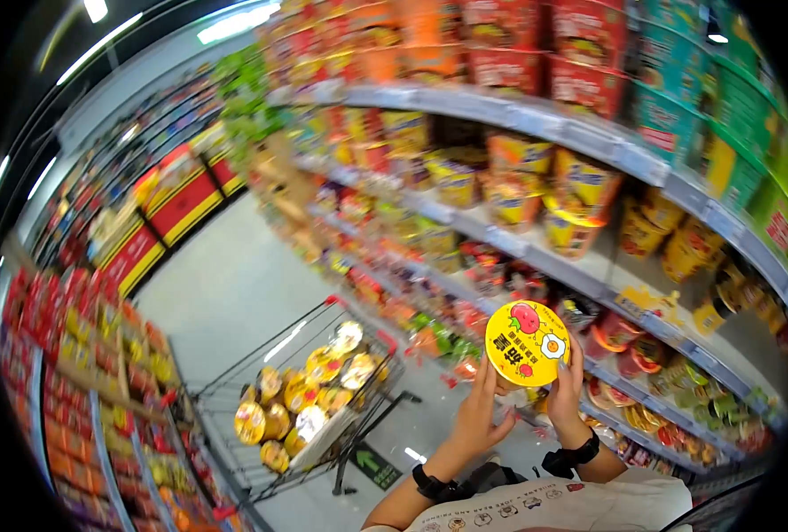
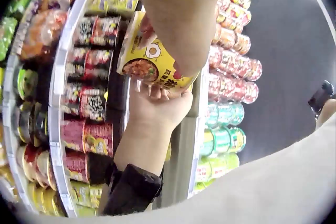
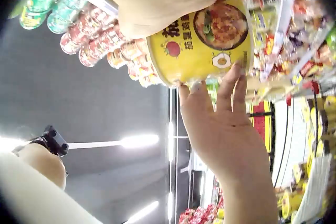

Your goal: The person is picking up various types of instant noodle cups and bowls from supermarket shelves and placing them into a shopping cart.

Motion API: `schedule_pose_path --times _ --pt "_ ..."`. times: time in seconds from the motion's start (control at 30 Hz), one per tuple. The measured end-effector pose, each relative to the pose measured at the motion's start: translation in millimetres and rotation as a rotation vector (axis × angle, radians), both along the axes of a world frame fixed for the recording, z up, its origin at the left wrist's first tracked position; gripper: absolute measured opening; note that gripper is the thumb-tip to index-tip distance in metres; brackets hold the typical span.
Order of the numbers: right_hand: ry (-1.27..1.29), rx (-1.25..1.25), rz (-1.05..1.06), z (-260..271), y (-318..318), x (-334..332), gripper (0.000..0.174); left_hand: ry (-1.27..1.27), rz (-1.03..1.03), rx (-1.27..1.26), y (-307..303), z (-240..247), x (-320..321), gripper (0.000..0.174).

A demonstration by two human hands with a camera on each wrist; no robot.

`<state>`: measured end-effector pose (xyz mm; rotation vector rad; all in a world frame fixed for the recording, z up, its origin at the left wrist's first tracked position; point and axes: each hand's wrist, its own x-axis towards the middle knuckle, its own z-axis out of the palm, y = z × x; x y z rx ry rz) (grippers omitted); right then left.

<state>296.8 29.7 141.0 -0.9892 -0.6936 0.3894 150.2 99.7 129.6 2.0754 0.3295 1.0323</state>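
Both hands hold a yellow instant noodle cup [image 1: 527, 344] in front of the body, its lid facing the head camera. The lid carries a tomato, a fried egg and dark characters. My left hand [image 1: 474, 412] grips the cup's left side with its fingertips, thumb apart. On the opposite side, my right hand [image 1: 566, 399] has its fingers against the wall of the cup. A noodle bowl picture shows on the cup's side in both wrist views. Each wrist's own forearm and palm cover part of the cup there. The cup's base is hidden in the head view.
A shopping cart [image 1: 333, 301] holding several yellow cups [image 1: 301, 391] stands to the left. Curved shelves [image 1: 500, 105] stacked with noodle cups and packets run along the right. More stocked racks [image 1: 92, 355] line the far left. A green arrow sign [image 1: 369, 465] lies on the floor.
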Motion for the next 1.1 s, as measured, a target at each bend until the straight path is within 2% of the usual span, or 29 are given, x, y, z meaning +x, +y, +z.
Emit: schedule_pose_path --times 0.1,0.2,0.27,0.33,0.43,0.53,0.57,0.67,0.7,0.77,0.83,0.87,0.9,0.97,1.07,1.1 --pt "0.000 -0.137 0.053 -14.0 37.0 -70.8 0.044 -0.028 0.161 -0.003 12.6 -0.1 -77.2 0.086" --pt "0.031 -0.198 0.159 -24.2 65.7 -136.8 0.043 0.046 0.282 -0.238 20.3 -6.0 -157.5 0.083" --pt "0.131 -0.194 0.255 -31.0 79.1 -174.7 0.041 0.009 0.374 -0.327 30.1 -16.3 -206.8 0.075" --pt "0.287 -0.268 0.349 -33.5 91.2 -207.8 0.040 -0.178 0.396 -0.521 37.9 -23.3 -242.5 0.070" --pt "0.232 -0.282 0.435 -44.0 110.3 -252.4 0.040 -0.109 0.528 -0.482 41.7 -27.7 -281.1 0.064" --pt "0.186 -0.380 0.458 -50.4 128.4 -280.0 0.040 0.089 0.722 -0.303 42.2 -16.5 -299.0 0.063" --pt "0.179 -0.399 0.458 -50.3 135.5 -285.3 0.040 0.053 0.745 -0.305 45.8 -20.5 -301.7 0.064" --pt "0.177 -0.383 0.514 -41.2 157.6 -296.7 0.041 0.049 0.763 -0.408 62.0 -37.9 -309.2 0.067" --pt "0.173 -0.387 0.561 -46.1 168.8 -295.8 0.042 0.129 0.742 -0.483 69.4 -36.4 -314.3 0.069" --pt "0.087 -0.435 0.582 -66.2 192.4 -295.3 0.044 -0.001 0.746 -0.604 92.0 -62.0 -313.8 0.067" --pt "0.034 -0.513 0.593 -70.5 215.6 -296.1 0.047 -0.082 0.787 -0.676 119.4 -62.6 -311.4 0.065" --pt "0.108 -0.560 0.661 -77.8 228.2 -293.4 0.048 -0.091 0.809 -0.897 129.7 -61.1 -308.5 0.064" --pt "0.077 -0.561 0.679 -91.8 241.2 -288.7 0.048 -0.009 0.882 -0.797 146.7 -87.6 -306.0 0.064" --pt "0.077 -0.578 0.715 -112.4 271.2 -279.7 0.049 0.124 0.996 -0.664 177.7 -95.5 -298.6 0.064" --pt "0.248 -0.618 0.815 -126.4 312.2 -259.3 0.046 0.420 1.016 -0.684 216.6 -69.7 -281.3 0.070" --pt "0.260 -0.600 0.816 -152.9 330.8 -250.5 0.045 0.423 0.996 -0.642 231.6 -77.9 -275.6 0.072"
